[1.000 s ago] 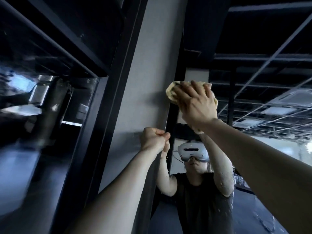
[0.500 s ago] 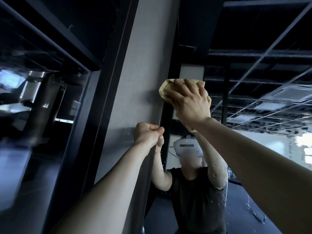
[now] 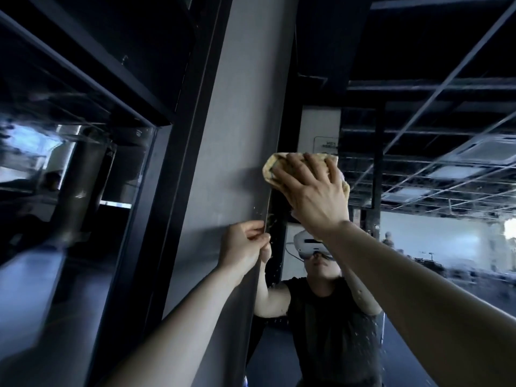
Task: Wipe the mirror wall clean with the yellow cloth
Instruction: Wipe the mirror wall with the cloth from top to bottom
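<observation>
The mirror wall fills the right half and reflects a dark ceiling grid and a person in a white headset. High up near the mirror's left edge, my right hand presses the bunched yellow cloth against the glass, fingers spread and bent over it. Cloth shows at both sides of the hand. Lower down, my left hand sits with curled fingers against the corner where the grey pillar meets the mirror, holding nothing I can make out. Small droplets speckle the mirror's lower part.
A grey pillar runs up the middle, just left of the mirror. Left of it stands a dark metal frame around a glass panel with blurred reflections. Both my forearms reach up from the bottom of the view.
The view has shifted a little. My right hand stays on the cloth near the mirror's left edge. My left fist has loosened, with thumb and fingertips now at the pillar's corner.
</observation>
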